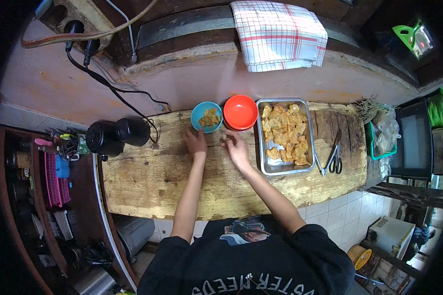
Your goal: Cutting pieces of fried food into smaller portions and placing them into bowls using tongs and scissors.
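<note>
Centre of the frame: I see both hands out on the wooden board (182,172), palms down, arms coming up from the lower edge. My left hand (196,142) lies flat just below the blue bowl (206,116), fingertips near or at its rim, I cannot tell which; fingers loosely spread, gripping nothing. The blue bowl sits centre, slightly up, with a small heap of yellow chips (209,118) in it. Just right of it, touching or nearly so, stands the red bowl (240,112), which looks like a stack of two. My right hand (237,150) rests below the red bowl, fingers pointing up and left toward its lower edge, lightly curled, empty as far as I can see; contact with the bowl unclear. Right of that hand, close beside it, a steel tray (264,167) runs top to bottom, filled with more chips. Right of the tray lie tongs (319,166) and black-handled scissors (336,158) on the board. Left of centre, at the board's left end, a black grinder (115,135) lies on its side, its cable running to the upper left. Top centre, a checked cloth (278,34) lies folded on the ledge. Far right, a green basket (379,142) holds bags.
</note>
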`<state>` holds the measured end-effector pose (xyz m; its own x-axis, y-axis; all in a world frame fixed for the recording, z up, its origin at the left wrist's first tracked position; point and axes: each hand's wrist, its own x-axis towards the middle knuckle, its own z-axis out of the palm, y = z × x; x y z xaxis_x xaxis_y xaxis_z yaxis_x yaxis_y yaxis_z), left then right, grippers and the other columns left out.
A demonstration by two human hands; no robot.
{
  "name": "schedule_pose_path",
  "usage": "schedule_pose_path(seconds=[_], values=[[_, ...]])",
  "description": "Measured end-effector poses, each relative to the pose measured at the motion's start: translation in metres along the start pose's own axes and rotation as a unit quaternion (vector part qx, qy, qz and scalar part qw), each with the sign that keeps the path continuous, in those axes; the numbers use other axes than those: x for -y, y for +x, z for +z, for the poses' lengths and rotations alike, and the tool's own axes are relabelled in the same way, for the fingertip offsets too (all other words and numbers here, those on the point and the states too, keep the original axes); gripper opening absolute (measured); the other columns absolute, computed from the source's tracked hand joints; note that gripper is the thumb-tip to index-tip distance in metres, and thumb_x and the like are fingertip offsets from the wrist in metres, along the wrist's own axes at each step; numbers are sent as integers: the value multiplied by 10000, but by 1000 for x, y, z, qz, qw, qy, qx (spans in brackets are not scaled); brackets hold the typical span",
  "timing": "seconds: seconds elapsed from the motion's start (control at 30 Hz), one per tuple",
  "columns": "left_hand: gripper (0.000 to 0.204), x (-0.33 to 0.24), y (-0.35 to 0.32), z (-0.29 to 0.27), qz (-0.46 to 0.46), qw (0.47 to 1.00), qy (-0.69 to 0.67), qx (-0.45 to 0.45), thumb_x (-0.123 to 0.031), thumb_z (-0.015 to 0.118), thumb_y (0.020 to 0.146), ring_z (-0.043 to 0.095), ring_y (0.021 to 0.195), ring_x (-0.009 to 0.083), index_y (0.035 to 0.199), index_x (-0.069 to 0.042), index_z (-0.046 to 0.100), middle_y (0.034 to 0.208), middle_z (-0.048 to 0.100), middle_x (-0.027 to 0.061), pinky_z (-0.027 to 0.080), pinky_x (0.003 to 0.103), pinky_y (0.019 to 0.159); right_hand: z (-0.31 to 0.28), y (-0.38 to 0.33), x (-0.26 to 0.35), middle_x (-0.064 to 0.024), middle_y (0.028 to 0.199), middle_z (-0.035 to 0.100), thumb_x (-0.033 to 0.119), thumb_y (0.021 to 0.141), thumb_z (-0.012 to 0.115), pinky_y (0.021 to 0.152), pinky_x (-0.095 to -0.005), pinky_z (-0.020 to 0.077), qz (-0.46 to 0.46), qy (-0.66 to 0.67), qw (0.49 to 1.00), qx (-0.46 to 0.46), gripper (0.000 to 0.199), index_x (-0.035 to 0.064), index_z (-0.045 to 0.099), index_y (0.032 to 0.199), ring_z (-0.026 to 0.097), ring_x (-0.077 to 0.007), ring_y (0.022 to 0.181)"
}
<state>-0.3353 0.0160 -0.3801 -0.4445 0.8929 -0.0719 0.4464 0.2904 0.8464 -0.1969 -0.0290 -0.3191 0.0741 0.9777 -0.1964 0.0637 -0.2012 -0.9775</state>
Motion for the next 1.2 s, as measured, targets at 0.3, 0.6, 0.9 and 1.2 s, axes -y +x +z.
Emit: schedule_pose_path(seconds=[0.3, 0.6, 0.9, 1.2], values=[[411, -81, -27, 21, 226, 972, 66, 24, -201, 562, 729, 379, 987, 307, 1095, -72, 426, 1040, 392, 150, 284, 402, 866, -75, 34, 22, -140, 845, 492, 43, 751, 444, 626, -339, 428, -139, -231, 909, -318, 232, -15, 523, 960, 534, -235, 716], [337, -95, -24, 44, 149, 987, 5, 55, -93, 582, 687, 545, 665, 190, 1004, -46, 476, 901, 443, 110, 442, 303, 640, -75, 42, 30, -162, 865, 490, 163, 715, 503, 720, -370, 401, -29, -303, 932, -196, 322, 16, 531, 1000, 506, -311, 817], [324, -119, -37, 26, 155, 987, -23, 40, 0, 542, 667, 526, 733, 205, 981, -4, 462, 932, 419, 112, 438, 303, 678, -72, 27, 48, -169, 892, 476, 116, 707, 517, 693, -394, 413, -93, -264, 934, -223, 293, 12, 510, 981, 506, -325, 809], [366, -111, -94, -27, 96, 994, -15, 51, -66, 574, 679, 500, 830, 224, 1032, 1, 508, 912, 460, 139, 405, 317, 740, -62, -43, 42, -156, 840, 452, 79, 721, 488, 690, -356, 393, -122, -248, 939, -205, 321, -1, 490, 1032, 488, -273, 775]])
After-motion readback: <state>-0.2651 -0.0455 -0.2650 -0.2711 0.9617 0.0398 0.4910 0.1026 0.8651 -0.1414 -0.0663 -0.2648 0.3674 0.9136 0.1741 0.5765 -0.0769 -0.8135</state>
